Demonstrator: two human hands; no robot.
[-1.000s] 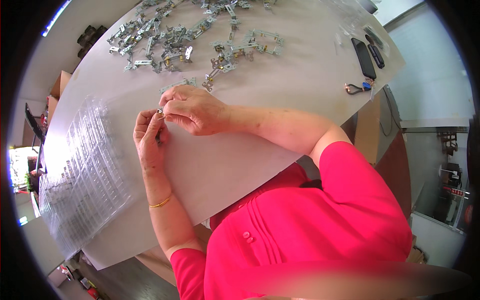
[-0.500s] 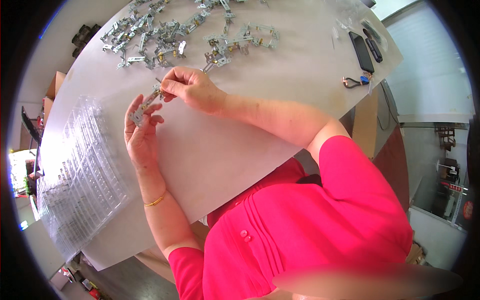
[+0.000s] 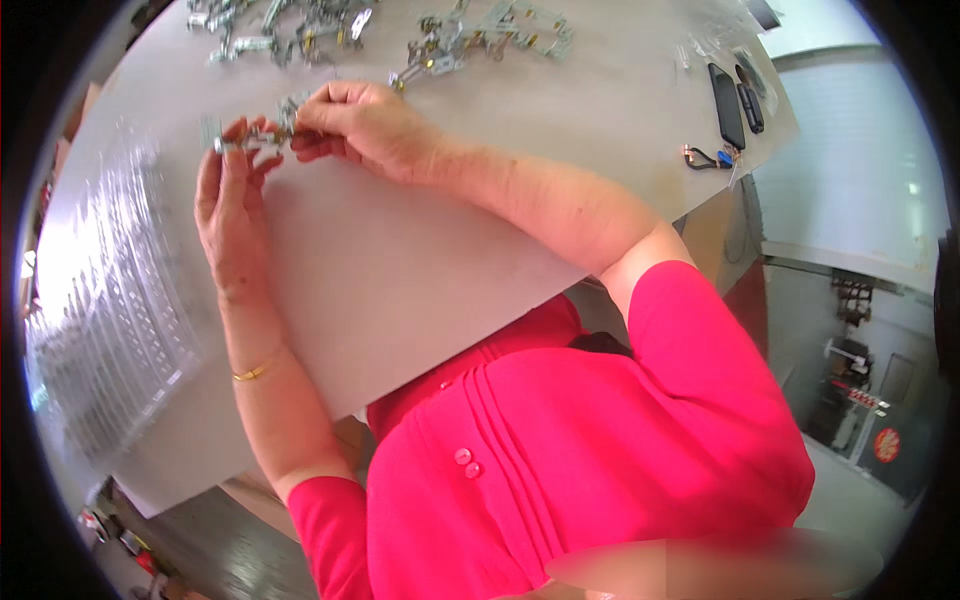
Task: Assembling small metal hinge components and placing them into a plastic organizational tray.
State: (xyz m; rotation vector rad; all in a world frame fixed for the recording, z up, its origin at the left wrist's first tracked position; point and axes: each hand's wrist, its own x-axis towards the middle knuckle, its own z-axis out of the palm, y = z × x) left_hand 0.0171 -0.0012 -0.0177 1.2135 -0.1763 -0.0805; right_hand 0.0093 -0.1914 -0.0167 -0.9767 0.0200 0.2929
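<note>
Between my two hands is a small silver metal bracket assembly with linked plates and a brass-coloured part. My left hand grips its left end between thumb and fingers. My right hand pinches the other end, its fingertips partly hiding the piece. Beyond my hands lies a heap of similar metal brackets. To its right is a second, looser group of brackets, one of them reaching close to my right knuckles.
Stacked clear plastic trays cover the table's left side. At the right edge lie a black phone, a dark slim case, small pliers and clear plastic bags. The pale table ends near my body.
The view has shifted, so the table, heap and trays sit higher or further left in the picture. The bracket assembly has turned closer to level, still held by both hands.
</note>
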